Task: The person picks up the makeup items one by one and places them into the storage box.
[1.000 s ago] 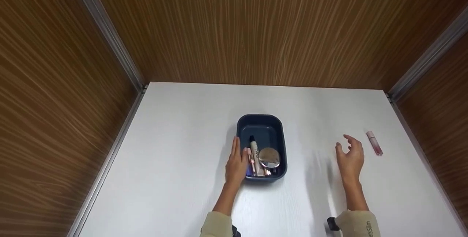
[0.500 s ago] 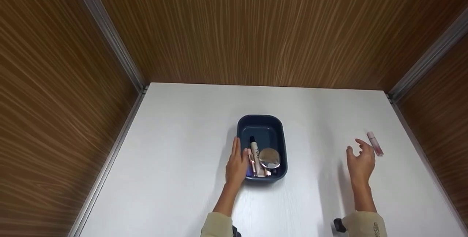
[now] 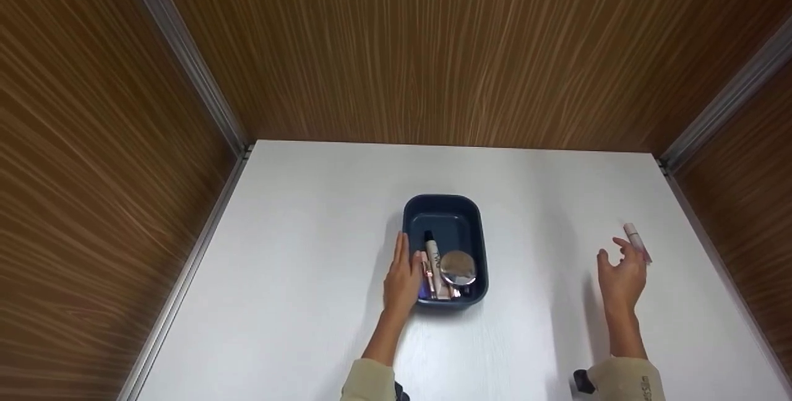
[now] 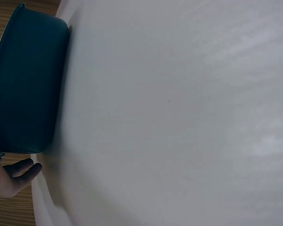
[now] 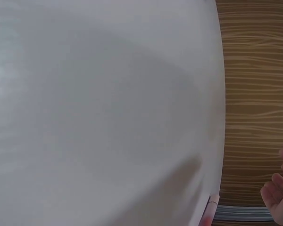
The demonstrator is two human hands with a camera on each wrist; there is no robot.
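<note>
My left hand [image 3: 401,283] lies along the left side of a dark blue plastic bin [image 3: 442,198], its fingers straight beside the outer wall and the thumb at the rim. In the left wrist view, that hand's fingertips [image 4: 26,173] show past the end of the bin [image 4: 28,84]. Inside the bin are a round shiny compact [image 3: 458,267], a pale tube [image 3: 433,255] with a black cap and several small cosmetics. My right hand [image 3: 624,280] hovers with fingers loosely bent and nothing in them, partly overlapping a pink lip gloss tube [image 3: 632,234]. The right wrist view shows the lip gloss [image 5: 210,212] at its lower edge.
The white tabletop [image 3: 309,234] carries the bin and the lip gloss. Wood-grain panels [image 3: 408,48] stand behind it and at both sides, with metal strips [image 3: 185,36] at the corners.
My right hand has moved right, from the side of the lip gloss until it overlaps the tube's lower part. The left hand and the bin stay in place.
</note>
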